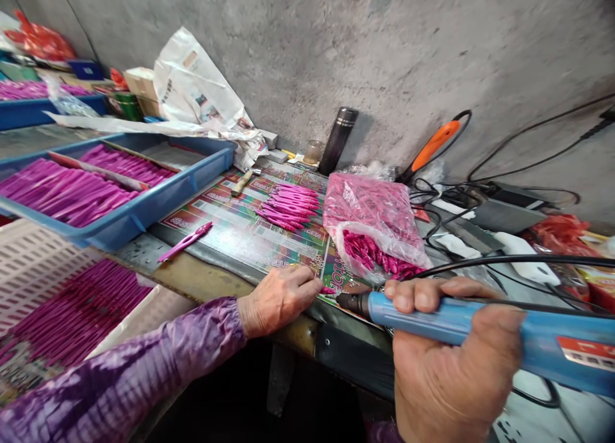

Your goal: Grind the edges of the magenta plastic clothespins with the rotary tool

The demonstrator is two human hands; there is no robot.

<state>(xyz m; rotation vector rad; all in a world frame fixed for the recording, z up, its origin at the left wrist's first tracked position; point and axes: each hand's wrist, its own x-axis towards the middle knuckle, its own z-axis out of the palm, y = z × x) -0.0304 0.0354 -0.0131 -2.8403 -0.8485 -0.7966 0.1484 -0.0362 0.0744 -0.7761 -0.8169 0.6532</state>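
My right hand [456,347] is wrapped around a blue electric screwdriver [427,318] with a black nose that points left. My left hand [283,299] is closed at the table's front edge, pinching a slim pink piece [328,290]. Only the pink tip shows, close to the screwdriver's nose; whether they touch I cannot tell. Behind my left hand lies a row of slim pink pieces [291,206] on a printed sheet [230,238]. One longer purple-pink piece [185,242] rests alone to the left. A clear plastic bag [369,202] spills small pink parts [365,250].
At left stands a blue divided tray [120,222] of purple-pink pieces, above a white basket [38,244] holding more. A black flask [339,140] leans by the wall. An orange-handled tool [435,145] and black cables [432,218] crowd the right side.
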